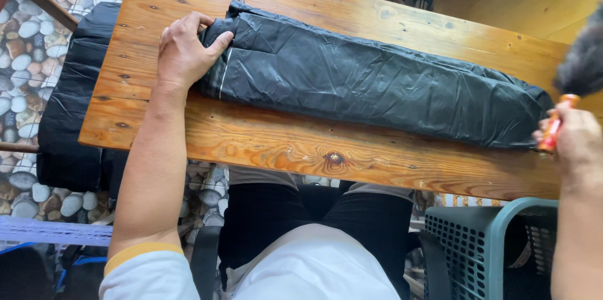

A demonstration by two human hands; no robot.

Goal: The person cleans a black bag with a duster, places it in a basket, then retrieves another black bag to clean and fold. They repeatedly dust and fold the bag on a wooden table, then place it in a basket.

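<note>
Upper left of the frame, the left hand [183,50] lies flat, pressing one end of the black garment [377,83], which stretches across the wooden table [301,146]. At the right edge, the right hand [576,140] is clenched around an orange-handled duster [568,96] beside the garment's other end.

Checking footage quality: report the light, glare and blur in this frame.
Head view: soft, even daylight; mild sheen on the wrinkled black garment and varnished wooden table; left hand sharp; right hand and dark duster at the frame edge are softly blurred.
</note>
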